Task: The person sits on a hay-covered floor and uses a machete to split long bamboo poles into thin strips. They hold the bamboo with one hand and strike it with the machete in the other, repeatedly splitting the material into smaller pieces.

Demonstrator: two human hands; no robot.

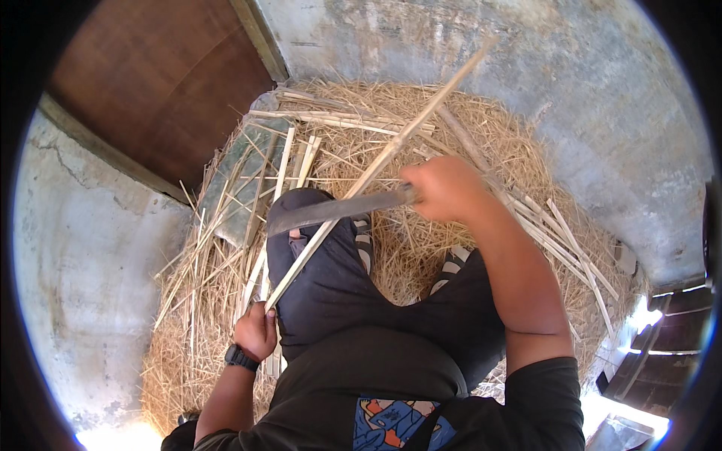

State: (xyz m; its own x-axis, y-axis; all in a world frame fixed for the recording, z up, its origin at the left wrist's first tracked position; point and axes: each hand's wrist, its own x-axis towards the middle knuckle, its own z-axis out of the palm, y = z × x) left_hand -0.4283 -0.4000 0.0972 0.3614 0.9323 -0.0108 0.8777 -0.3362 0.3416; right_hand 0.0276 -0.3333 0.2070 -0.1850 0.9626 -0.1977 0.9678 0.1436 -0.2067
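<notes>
A long pale bamboo strip (387,152) slants across my raised left knee, its far end pointing up toward the wall. My left hand (256,332), with a black watch on the wrist, is closed around the strip's near end beside my left thigh. In my right hand (445,189) is the handle of a machete (338,210), gripped in a fist. Its dark, broad blade points left and crosses the strip just above my knee. Whether the edge bites into the bamboo I cannot tell.
Loose straw (406,255) covers the floor, with cut bamboo strips (301,161) to the left and more strips (560,244) to the right. A greyish-green slab (248,192) lies at the left. Stained walls (602,98) and a brown wooden door (162,83) close in the corner.
</notes>
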